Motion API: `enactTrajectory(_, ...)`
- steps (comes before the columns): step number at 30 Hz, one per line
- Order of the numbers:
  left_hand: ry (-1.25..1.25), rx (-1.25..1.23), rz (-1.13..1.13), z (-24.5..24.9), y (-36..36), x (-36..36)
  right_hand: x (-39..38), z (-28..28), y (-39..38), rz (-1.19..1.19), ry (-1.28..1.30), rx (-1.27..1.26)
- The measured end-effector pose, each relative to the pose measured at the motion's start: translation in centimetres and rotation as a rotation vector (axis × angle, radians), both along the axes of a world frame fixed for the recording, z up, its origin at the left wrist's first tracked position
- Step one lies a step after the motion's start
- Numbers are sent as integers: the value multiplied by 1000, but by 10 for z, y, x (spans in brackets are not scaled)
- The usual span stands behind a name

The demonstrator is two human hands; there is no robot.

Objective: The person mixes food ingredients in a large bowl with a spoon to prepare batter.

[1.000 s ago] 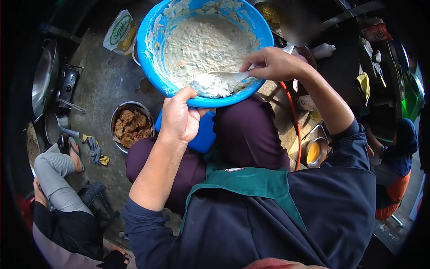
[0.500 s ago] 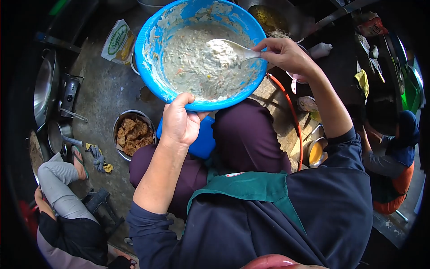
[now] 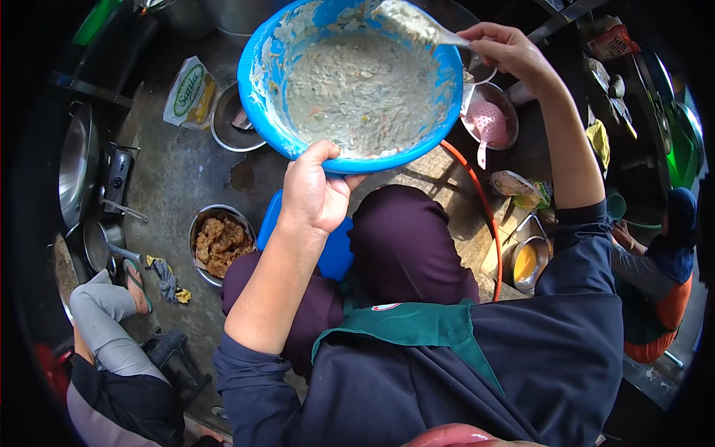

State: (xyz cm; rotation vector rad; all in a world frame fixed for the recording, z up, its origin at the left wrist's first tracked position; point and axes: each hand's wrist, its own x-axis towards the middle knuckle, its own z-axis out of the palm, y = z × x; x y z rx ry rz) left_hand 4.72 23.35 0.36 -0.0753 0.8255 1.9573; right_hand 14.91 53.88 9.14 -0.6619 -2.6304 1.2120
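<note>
My left hand (image 3: pixel 319 190) grips the near rim of a blue plastic basin (image 3: pixel 257 112), thumb over the edge and fingers underneath. Inside lies a thick, pale batter (image 3: pixel 357 97) flecked with orange and green bits, and smears of it coat the inner wall. My right hand (image 3: pixel 506 48) is closed on the handle of a large spoon (image 3: pixel 451 37). The spoon's bowl, heaped with batter, is raised over the basin's far right rim. The basin is held up above my knees, tipped a little toward me.
On the floor stand a pot of brown fried food (image 3: pixel 222 242), a metal bowl (image 3: pixel 223 123), a pink strainer (image 3: pixel 488 123) in a bowl, and a pan of orange liquid (image 3: pixel 525 264). An orange hose (image 3: pixel 488 208) curves past my right knee. One person sits at lower left, another at far right.
The spoon, loaded with batter, has risen from the middle of the basin to its far right rim. The basin and my left hand have shifted slightly right in view.
</note>
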Motion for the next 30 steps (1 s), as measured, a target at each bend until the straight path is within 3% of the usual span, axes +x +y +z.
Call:
enactTrajectory(5,12,20,-26,-8,-2,-4,17,12,39,-71,81,9)
enactTrajectory(8,6,-1,-26,-11,-3,-6,28,12,73,-169,-39,11)
enactTrajectory(14,22,-60,-9,-3,-7,0,41,-26,152,-288,-301,297)
enactTrajectory(15,21,-65,-4,-3,-6,1,38,-37,168,-286,-352,329)
enactTrajectory(17,17,-92,2,-4,-3,1,31,-64,200,-93,-548,648)
enactTrajectory(20,12,-132,4,-10,-2,-1,11,-94,232,-165,-730,754)
enactTrajectory(24,-1,-135,14,-10,-2,-4,-7,-97,207,-421,-649,851)
enactTrajectory(30,-21,-157,21,-11,-5,-5,-32,-92,183,-244,-833,1036)
